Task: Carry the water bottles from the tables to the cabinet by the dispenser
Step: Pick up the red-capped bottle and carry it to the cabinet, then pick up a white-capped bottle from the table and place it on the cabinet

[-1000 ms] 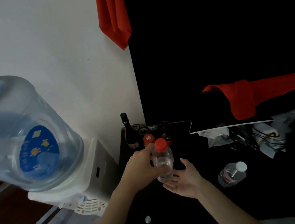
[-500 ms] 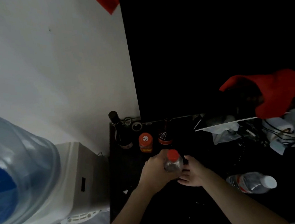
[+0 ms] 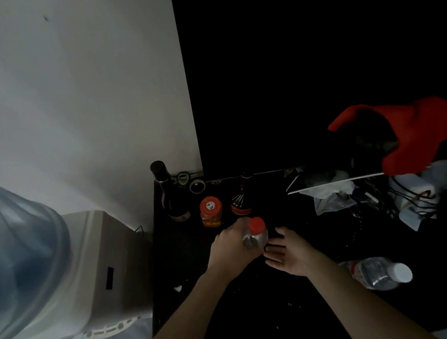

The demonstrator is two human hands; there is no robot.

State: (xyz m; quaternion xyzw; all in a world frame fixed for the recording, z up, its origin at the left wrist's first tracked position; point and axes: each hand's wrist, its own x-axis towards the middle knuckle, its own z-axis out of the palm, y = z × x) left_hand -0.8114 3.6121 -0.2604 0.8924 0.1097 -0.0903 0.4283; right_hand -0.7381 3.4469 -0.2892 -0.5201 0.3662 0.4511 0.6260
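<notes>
My left hand (image 3: 231, 251) is shut around a clear water bottle with a red cap (image 3: 255, 234), held upright just above the black cabinet top (image 3: 186, 256). My right hand (image 3: 287, 253) is open, palm up, right beside the bottle on its right, fingers near its base. A second clear water bottle with a white cap (image 3: 377, 273) lies on its side on the cabinet, to the right of my right forearm. The water dispenser (image 3: 108, 260) with its big blue jug (image 3: 17, 271) stands immediately left of the cabinet.
At the cabinet's back stand a dark wine bottle (image 3: 169, 193), an orange-lidded jar (image 3: 211, 211) and a small dark bottle (image 3: 242, 197), with tape rolls (image 3: 196, 185) behind. Crumpled bags and cables (image 3: 335, 194) clutter the right side under a red cloth (image 3: 424, 135).
The bottle in my left hand has come lower toward the cabinet top. My right hand has drawn slightly away from it and opened. The view has tilted down a little.
</notes>
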